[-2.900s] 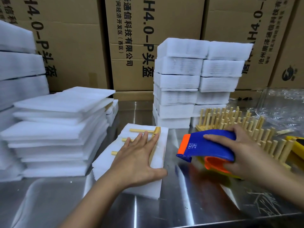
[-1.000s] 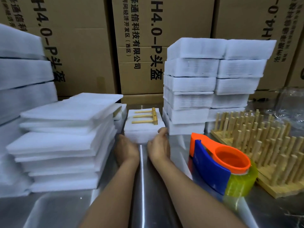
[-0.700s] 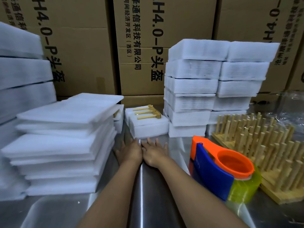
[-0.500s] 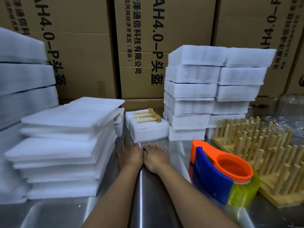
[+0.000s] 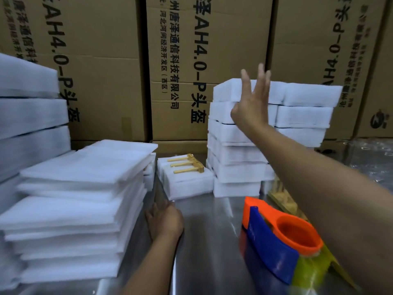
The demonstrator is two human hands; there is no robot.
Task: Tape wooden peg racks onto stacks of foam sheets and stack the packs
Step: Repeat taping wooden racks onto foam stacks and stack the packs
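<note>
1. Head view: tall stack of packs [image 5: 234, 175], back right.
2. Foam pack [image 5: 187, 185], peg rack [image 5: 187, 166] on top, just left of it.
3. Your right hand [image 5: 253, 105] raised, fingers spread, empty.
4. Your left hand [image 5: 164, 220] flat on table [image 5: 212, 241], fingers relaxed.

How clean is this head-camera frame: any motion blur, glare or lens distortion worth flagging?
Head view: the raised right hand has fingertips smeared by motion; the tape dispenser near the lens is soft; the steel table carries bright reflected streaks; the cardboard boxes lean toward the frame edges, wide-angle distortion, though their central print is legible.
</note>
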